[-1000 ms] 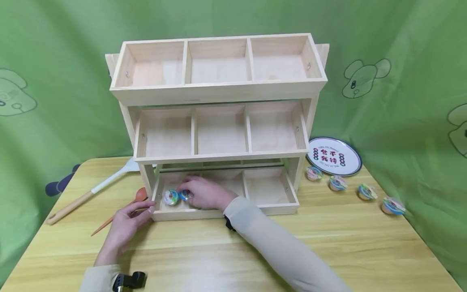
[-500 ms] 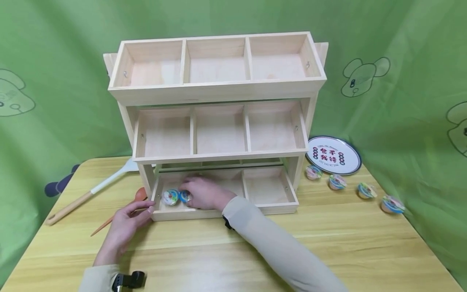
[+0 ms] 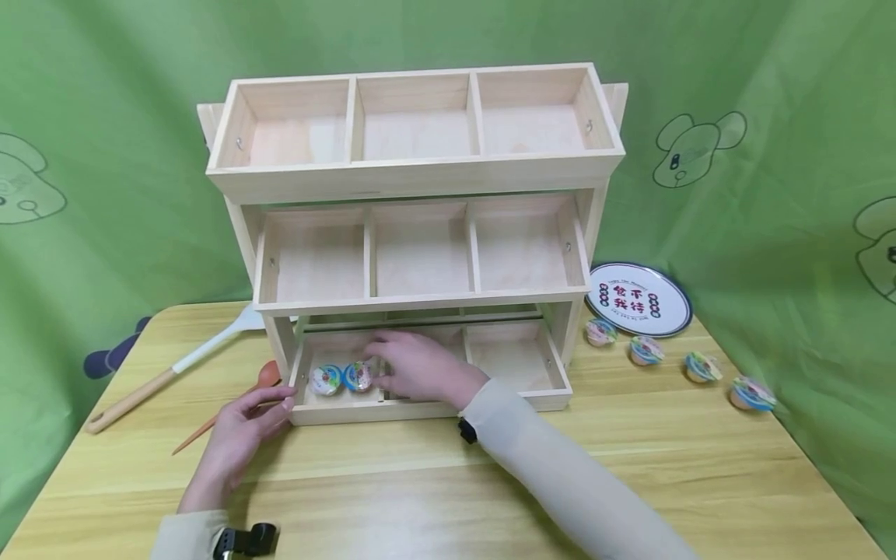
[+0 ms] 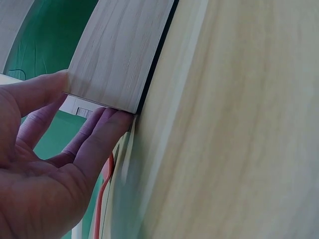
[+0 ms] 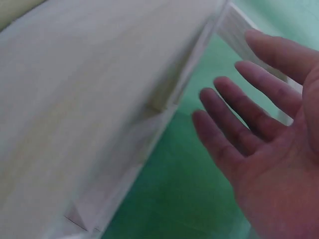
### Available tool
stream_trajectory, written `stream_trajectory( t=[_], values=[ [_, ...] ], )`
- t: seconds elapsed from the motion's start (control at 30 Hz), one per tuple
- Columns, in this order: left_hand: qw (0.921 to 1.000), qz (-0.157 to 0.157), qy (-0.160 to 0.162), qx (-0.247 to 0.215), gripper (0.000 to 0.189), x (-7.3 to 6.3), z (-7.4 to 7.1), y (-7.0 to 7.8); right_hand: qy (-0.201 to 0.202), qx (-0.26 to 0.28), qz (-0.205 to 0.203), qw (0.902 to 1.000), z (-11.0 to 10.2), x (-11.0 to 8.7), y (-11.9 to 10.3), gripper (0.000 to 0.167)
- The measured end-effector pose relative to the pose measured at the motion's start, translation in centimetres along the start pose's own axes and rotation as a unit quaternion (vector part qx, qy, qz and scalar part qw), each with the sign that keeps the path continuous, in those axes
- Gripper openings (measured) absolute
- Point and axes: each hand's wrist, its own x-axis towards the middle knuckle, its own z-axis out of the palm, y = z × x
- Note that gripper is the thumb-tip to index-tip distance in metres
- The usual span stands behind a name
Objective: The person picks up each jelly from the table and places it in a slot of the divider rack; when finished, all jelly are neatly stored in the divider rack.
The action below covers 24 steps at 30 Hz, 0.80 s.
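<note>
A three-tier wooden rack stands on the table, each tier holding a divided wooden tray. At the bottom tray's left front corner, my left hand holds on with thumb and fingertips; the left wrist view shows the thumb at one edge of the front board. Two small jelly cups, a left one and a right one, sit side by side in that tray's left compartment. Just right of them hovers my right hand, its fingers spread and holding nothing, as the right wrist view confirms.
Several more jelly cups, the nearest one included, line the table's right side before an oval plate. On the left lie a white spatula with a wooden handle and an orange spoon. The middle tray overhangs the bottom one.
My right hand has let go of the right jelly cup and drawn back a little to the right, its fingers opening. The left hand stays at the tray corner.
</note>
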Motion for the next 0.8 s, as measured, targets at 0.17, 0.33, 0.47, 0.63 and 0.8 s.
stream_trajectory(
  t=[0.17,0.33,0.47,0.63,0.8],
  values=[
    [0.9999,-0.003,0.005,0.008,0.038,0.1,0.0,0.0,-0.003,0.006,-0.011,0.9999,-0.9,-1.6,0.2,0.046],
    [0.9997,-0.002,0.011,0.02,0.037,0.2,0.0,-0.1,0.009,0.016,-0.015,0.9997,-1.5,-3.5,1.5,0.044],
    [0.9998,-0.001,0.009,0.018,0.037,0.2,0.0,-0.1,0.019,0.022,-0.017,0.9994,-1.7,-4.8,2.8,0.043],
    [0.9999,-0.004,0.008,0.014,0.038,0.2,0.0,-0.2,0.033,0.028,-0.024,0.9988,-1.9,-5.9,3.7,0.042],
    [0.9999,-0.007,0.006,0.01,0.038,0.3,0.1,-0.1,0.043,0.04,-0.023,0.998,-2.3,-6.9,4.0,0.042]
  ],
)
